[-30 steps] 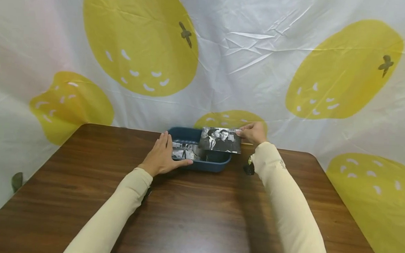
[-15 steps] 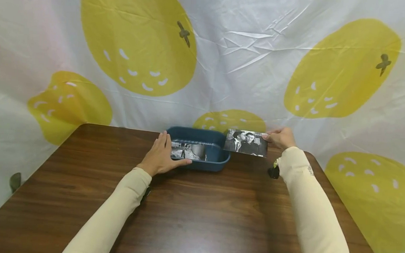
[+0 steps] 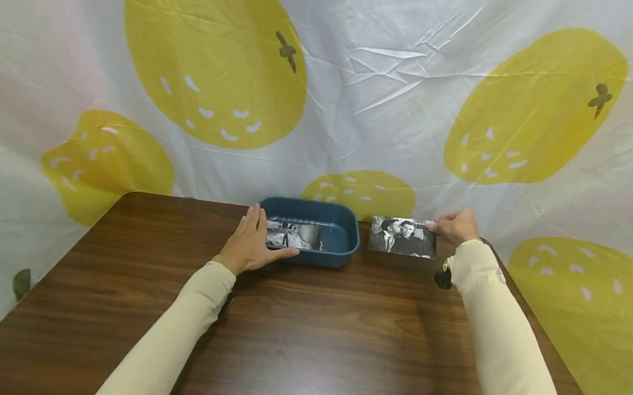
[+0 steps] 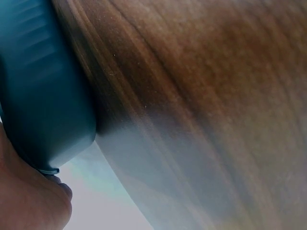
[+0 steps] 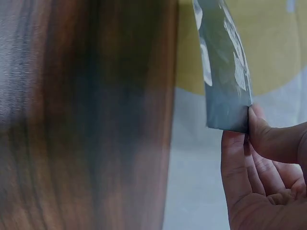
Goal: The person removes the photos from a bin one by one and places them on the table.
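Observation:
My right hand [image 3: 458, 227] pinches a black-and-white photo [image 3: 402, 236] by its right edge, thumb against fingers. The photo shows two people and is held above the table, right of a dark blue rectangular tub [image 3: 349, 236]. In the right wrist view the photo [image 5: 225, 86] appears nearly edge-on, its lower corner between thumb and fingers. My left hand [image 3: 249, 244] rests on the tub's left end, fingers straight and thumb along the front rim. Inside the tub lies another black-and-white photo [image 3: 299, 236], its left part hidden by that hand. The left wrist view shows the tub's outer wall [image 4: 48, 96].
The tub stands near the back edge of a brown wooden table [image 3: 312, 325]. A white curtain [image 3: 371, 118] with yellow fruit prints hangs right behind the table.
My right hand has carried the photo from over the tub to the right, then slightly down toward the table. My left hand has stayed on the tub, and the photo inside is uncovered.

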A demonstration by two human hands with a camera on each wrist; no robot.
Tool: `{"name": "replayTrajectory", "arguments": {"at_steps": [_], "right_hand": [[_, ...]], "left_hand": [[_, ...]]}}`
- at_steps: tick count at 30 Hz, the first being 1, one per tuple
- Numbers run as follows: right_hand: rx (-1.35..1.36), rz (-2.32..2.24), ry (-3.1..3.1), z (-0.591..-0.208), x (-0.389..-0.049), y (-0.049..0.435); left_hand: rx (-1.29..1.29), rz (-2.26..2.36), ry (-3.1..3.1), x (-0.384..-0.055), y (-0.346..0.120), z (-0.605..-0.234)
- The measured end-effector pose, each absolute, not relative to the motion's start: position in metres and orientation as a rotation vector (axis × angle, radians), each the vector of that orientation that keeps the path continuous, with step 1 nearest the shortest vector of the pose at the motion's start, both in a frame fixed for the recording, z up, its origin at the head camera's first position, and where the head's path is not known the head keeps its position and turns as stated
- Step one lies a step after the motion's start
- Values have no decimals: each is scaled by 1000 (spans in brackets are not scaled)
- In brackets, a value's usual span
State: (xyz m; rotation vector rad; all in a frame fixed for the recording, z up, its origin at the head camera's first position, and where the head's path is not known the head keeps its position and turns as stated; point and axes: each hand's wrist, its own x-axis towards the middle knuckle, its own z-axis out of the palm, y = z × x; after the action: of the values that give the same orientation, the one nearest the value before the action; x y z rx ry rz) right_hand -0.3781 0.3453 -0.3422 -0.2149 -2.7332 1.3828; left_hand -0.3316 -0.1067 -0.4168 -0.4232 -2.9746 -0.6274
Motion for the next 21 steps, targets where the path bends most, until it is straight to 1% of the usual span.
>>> {"name": "replayTrajectory", "arguments": {"at_steps": [10, 21], "right_hand": [[-209, 1275, -2800, -376, -379, 336], [-303, 1093, -2875, -401, -380, 330]], "left_hand": [[-428, -628, -2967, -334, -109, -420], [-417, -625, -2988, -332, -108, -417]]}}
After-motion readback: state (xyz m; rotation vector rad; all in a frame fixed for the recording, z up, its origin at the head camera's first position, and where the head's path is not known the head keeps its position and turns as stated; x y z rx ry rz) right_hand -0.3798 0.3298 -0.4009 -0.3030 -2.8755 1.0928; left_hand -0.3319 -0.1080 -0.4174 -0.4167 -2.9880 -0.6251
